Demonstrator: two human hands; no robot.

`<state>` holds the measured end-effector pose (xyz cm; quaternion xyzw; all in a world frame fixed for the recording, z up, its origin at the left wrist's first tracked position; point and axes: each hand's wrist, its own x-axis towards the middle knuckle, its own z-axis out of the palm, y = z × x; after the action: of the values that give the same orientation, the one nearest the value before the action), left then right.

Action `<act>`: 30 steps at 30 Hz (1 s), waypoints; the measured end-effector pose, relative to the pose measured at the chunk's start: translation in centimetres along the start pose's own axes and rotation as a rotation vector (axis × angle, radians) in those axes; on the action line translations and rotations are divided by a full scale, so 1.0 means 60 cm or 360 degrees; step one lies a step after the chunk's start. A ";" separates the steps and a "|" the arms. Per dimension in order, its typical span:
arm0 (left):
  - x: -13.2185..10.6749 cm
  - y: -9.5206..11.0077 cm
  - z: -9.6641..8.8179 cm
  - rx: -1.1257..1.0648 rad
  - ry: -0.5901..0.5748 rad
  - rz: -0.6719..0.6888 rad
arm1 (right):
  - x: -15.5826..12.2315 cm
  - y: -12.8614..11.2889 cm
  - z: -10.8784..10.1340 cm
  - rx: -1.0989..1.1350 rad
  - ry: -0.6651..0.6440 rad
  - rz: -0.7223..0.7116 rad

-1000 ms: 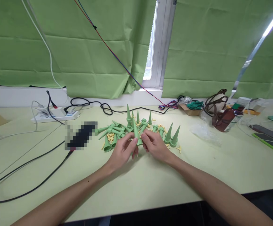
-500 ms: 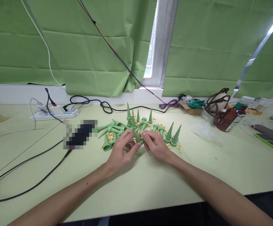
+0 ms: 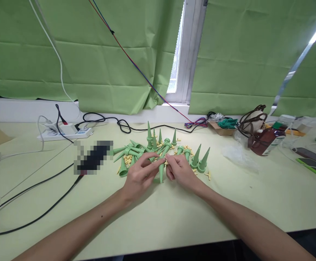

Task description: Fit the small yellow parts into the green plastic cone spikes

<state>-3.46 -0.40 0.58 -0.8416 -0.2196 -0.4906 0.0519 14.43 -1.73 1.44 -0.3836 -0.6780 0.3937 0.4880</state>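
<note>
Bare-Skinned and Slender

The left arm [image 3: 84, 227] and right arm [image 3: 236, 212] are bare over all the length that shows, up to where the lower edge of the view cuts them off. Both are slim and smooth in outline, broadest near that edge and tapering evenly to a narrow left wrist [image 3: 124, 196] and right wrist [image 3: 200, 187]. One small, round spot [image 3: 102, 216] marks the left arm, partway along. The left hand [image 3: 140, 177] and right hand [image 3: 181, 172] are bare too, smooth-backed, with slender fingers [image 3: 154, 167]. Finer detail there is too small to tell.
</note>
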 end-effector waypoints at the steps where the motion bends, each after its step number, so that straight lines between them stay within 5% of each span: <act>1: 0.000 -0.002 0.000 0.0030 0.0005 0.0042 | 0.001 0.001 0.001 0.0063 -0.0021 0.0034; 8: 0.001 -0.009 -0.003 0.0137 -0.0055 0.0147 | 0.004 -0.004 0.005 0.0427 -0.0090 0.0273; 30: 0.006 0.013 -0.007 -0.0288 -0.0215 -0.0345 | 0.001 0.000 -0.001 -0.0210 0.0032 -0.0059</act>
<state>-3.34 -1.09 1.20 -0.8454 -0.2671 -0.4533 -0.0923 14.45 -1.69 1.46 -0.4062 -0.7047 0.3351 0.4756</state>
